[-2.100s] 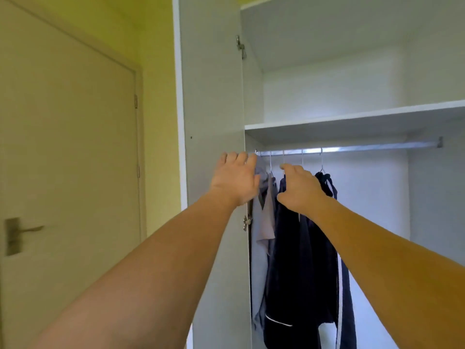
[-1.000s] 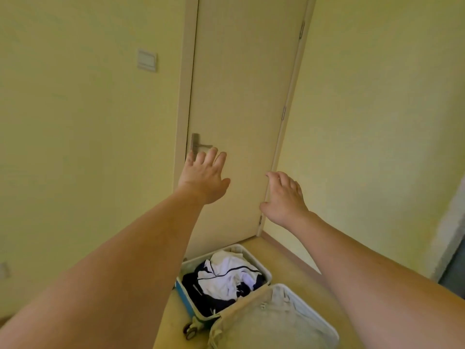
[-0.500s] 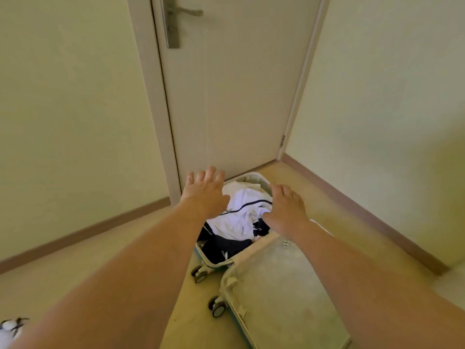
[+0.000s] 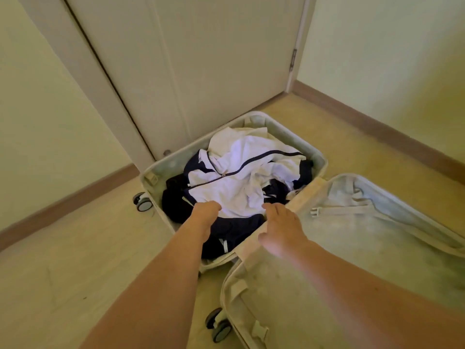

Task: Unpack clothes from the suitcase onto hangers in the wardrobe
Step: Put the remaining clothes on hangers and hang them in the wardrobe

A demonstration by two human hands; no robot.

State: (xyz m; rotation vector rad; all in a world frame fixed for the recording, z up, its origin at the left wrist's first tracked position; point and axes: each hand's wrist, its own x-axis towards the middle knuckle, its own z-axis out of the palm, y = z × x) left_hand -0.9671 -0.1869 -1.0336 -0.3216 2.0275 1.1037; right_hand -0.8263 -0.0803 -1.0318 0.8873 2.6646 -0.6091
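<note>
An open pale suitcase (image 4: 323, 163) lies on the floor by the door. Its far half holds a crumpled white jacket (image 4: 241, 187) with a dark zip stripe, lying on dark navy clothes (image 4: 234, 233). The near half (image 4: 352, 248) is an empty lined shell. My left hand (image 4: 205, 214) is down at the near hem of the white jacket; its fingers dip out of sight into the cloth. My right hand (image 4: 283, 229) hovers over the hinge edge with fingers spread, its fingertips at the jacket's edge. The wardrobe and hangers are out of view.
A closed white door (image 4: 201, 59) stands just behind the suitcase, with yellow walls and a brown skirting board (image 4: 377, 127) on both sides. Suitcase wheels (image 4: 143, 201) stick out at the left and near corners. The floor is light wood.
The view turned from the wardrobe rail, past the door, down to the suitcase. Both hands left the hung clothes and dropped onto the white jacket in the suitcase.
</note>
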